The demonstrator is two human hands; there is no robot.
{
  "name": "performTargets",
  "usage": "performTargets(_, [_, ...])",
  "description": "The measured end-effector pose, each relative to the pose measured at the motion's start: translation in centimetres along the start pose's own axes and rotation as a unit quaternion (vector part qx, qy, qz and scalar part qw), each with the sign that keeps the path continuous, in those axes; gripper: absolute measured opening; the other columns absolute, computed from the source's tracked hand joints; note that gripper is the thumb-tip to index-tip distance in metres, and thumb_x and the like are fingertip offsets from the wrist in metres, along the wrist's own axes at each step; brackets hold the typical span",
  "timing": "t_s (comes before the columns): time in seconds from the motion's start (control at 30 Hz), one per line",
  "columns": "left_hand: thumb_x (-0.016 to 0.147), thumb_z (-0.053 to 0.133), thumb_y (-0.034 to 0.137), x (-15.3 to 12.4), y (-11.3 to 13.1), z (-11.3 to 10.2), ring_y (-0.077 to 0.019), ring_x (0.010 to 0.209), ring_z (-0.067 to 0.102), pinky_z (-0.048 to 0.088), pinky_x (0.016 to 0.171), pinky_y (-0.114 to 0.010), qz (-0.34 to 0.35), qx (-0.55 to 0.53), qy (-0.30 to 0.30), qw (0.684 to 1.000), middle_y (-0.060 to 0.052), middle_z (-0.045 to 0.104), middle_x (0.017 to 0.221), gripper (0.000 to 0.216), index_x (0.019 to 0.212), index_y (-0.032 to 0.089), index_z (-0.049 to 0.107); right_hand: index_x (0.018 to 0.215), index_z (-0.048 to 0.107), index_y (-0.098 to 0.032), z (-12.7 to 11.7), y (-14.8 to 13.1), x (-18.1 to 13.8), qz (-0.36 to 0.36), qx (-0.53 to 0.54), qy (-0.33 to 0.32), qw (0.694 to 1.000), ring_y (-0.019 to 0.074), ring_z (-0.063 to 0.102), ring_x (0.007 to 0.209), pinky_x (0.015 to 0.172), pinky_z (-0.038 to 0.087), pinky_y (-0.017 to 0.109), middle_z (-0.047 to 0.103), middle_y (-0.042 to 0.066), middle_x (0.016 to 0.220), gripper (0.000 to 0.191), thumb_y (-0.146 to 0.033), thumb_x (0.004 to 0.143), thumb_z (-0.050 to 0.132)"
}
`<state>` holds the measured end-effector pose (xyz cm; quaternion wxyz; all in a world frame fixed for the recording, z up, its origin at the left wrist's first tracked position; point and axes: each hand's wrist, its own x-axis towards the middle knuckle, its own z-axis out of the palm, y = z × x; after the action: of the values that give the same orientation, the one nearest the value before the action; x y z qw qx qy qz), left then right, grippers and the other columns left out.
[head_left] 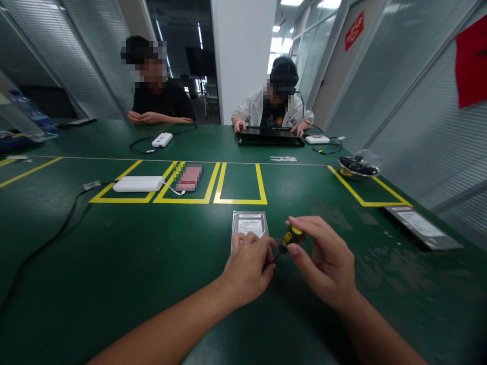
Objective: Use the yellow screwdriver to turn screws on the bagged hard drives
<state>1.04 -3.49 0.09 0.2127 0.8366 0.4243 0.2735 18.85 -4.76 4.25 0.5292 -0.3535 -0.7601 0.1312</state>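
Observation:
A silver hard drive (pixel 250 223) with a white label lies on the green table in front of me. My left hand (pixel 249 266) grips its near end, with fingers curled over the top and covering that part. Thumb and fingertips of my right hand (pixel 323 253) hold a small screwdriver (pixel 291 237) by its black and yellow handle. Its shaft slants down to the left, and the tip meets the drive's near right corner beside my left fingertips. Whether a screw sits under the tip is hidden.
Yellow tape (pixel 240 201) marks boxes across the table. To the left are a white power bank (pixel 139 184) and a cabled pink phone (pixel 189 178). Rightward lie a metal bowl (pixel 357 170) and another drive-like unit (pixel 420 225). Opposite, two people sit; one holds a black panel (pixel 271 137).

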Motion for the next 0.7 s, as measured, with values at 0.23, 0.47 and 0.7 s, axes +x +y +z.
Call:
performTargets(0.23, [0.076,0.066,0.01,0.08,0.05,-0.05,-0.0222,0.091,0.052,0.028,0.084,-0.039,0.0,-0.007,-0.002,1.0,0.003,0.064,0.084,0.027,0.097,0.022,0.054,0.13,0.059,-0.025,0.1,0.09,-0.1,0.003,-0.015,0.01,1.0,0.0188,0.058,0.093,0.072,0.049,0.033,0.059,0.007,0.108,0.048,-0.009,0.084,0.064])
performTargets(0.47, [0.076,0.066,0.012,-0.04,0.0,0.06,-0.0227,0.09,0.051,0.029,0.084,-0.039,0.0,0.006,0.005,1.0,0.001,0.064,0.086,0.028,0.098,0.023,0.054,0.127,0.058,-0.023,0.05,0.08,-0.21,-0.02,0.015,0.005,1.0,0.0238,0.058,0.107,0.084,0.051,0.04,0.06,0.01,0.118,0.047,-0.008,0.083,0.064])
performTargets(0.7, [0.073,0.066,0.009,0.02,0.0,0.03,-0.022,0.09,0.052,0.028,0.085,-0.039,0.0,-0.001,0.003,1.0,0.003,0.065,0.085,0.034,0.101,0.023,0.054,0.121,0.062,-0.024,0.09,0.38,-0.23,-0.003,-0.008,0.029,1.0,0.0193,0.057,0.093,0.071,0.049,0.033,0.059,0.007,0.103,0.045,-0.006,0.08,0.068])
